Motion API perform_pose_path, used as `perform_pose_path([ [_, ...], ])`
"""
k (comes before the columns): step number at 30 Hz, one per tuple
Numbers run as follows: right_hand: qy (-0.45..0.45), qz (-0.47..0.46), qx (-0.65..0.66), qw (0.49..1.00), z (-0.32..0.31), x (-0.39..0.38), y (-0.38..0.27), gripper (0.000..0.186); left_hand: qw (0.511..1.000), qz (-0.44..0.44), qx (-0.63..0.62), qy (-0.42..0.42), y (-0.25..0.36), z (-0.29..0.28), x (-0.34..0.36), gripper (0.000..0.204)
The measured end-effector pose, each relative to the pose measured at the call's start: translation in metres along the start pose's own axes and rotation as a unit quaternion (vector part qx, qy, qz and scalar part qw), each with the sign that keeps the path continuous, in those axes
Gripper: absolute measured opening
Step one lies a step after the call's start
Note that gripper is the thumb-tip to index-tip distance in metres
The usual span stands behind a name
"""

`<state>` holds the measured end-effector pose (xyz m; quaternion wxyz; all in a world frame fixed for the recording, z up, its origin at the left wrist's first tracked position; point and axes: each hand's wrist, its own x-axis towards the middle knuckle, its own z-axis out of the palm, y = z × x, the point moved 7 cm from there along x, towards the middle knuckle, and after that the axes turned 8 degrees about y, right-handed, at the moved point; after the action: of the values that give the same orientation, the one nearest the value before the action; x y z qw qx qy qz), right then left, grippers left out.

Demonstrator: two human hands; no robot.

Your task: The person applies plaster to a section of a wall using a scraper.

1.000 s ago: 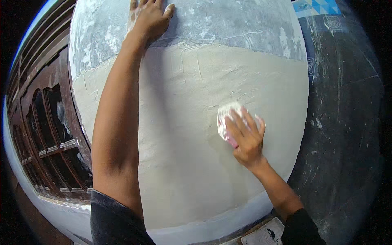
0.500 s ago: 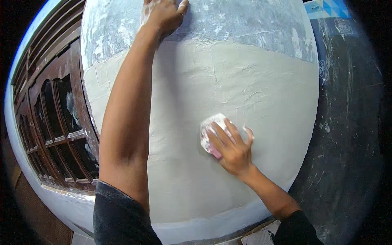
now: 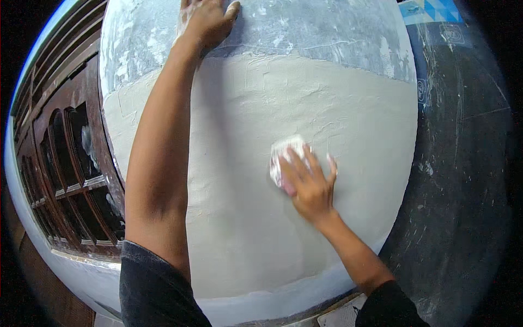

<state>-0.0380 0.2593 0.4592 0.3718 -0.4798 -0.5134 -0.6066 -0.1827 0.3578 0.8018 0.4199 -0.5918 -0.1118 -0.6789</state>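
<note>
In front of me rises a wall (image 3: 245, 191) with a smooth off-white coat over its lower part and a patchy blue-grey band (image 3: 305, 32) above. My left hand (image 3: 210, 22) rests high on that band, thumb stretched out and fingertips cut off by the top edge. Near the middle of the coated area, my right hand (image 3: 310, 182) presses a pad (image 3: 289, 146) flat to the wall, fingers over it. The pad is pink, smeared with white paste; whether it is a sponge or a sanding pad I cannot tell. White paste also marks my fingers, and motion blurs this hand slightly.
A dark brown wooden window (image 3: 81, 163) with panes and bars stands at the left, above a pale sill. Dark scratched sheeting (image 3: 452, 152) hangs at the right, with a blue patterned strip (image 3: 430, 11) on top. Ridges run across the upper coat.
My right hand and the pad have slid a little upward over the coat. The view has shifted slightly, while my left hand stays against the upper wall.
</note>
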Motion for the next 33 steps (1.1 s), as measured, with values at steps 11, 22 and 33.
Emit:
perform_pose_path([
  [11, 0.105, -0.029, -0.045, 0.993, -0.019, 0.126, 0.060, 0.054, 1.000, -0.007, -0.015, -0.008, 0.010, 0.000, 0.000, 0.067],
  [22, 0.028, -0.027, 0.050, 0.998, -0.036, 0.015, 0.033, 0.039, 1.000, -0.018, 0.000, -0.004, 0.007, 0.000, -0.002, 0.067],
  [33, 0.066, -0.018, -0.035, 0.997, -0.003, 0.051, 0.068, 0.045, 0.997, -0.021, 0.003, -0.069, -0.012, 0.009, 0.004, 0.071],
])
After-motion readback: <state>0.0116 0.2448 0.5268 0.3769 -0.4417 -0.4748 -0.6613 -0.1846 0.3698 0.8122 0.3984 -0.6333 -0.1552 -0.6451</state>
